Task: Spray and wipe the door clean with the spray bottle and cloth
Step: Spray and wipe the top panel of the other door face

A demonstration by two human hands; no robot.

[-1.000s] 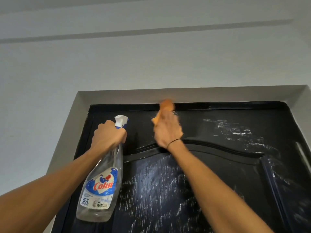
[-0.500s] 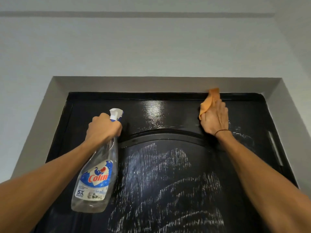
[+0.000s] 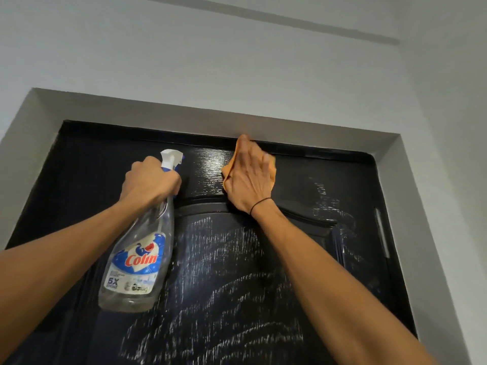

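Half a second earlier the right hand (image 3: 250, 177) had been wiping near the door's upper right corner; in the head view it had come back leftward and lay near the middle of the top rail, just beside the left hand (image 3: 150, 181). Its fingers were spread flat, pressing the orange cloth (image 3: 228, 168) against the black door (image 3: 303, 259), with the fingertips and a fold of cloth touching the grey frame (image 3: 184, 114) above. The left hand had barely shifted: it was clamped round the neck of the spray bottle (image 3: 137, 262), which hung tilted close to the door, nozzle toward the panel. The top rail beside the cloth looked glossy, so that strip seemed wiped, while white streaks of cleaner covered the arched panel below and the area toward the right edge, so most of the wiping probably remained. Room was tight upward, where the frame stopped any higher stroke, and leftward, where the bottle hand stood in the path; rightward and downward the door lay open.
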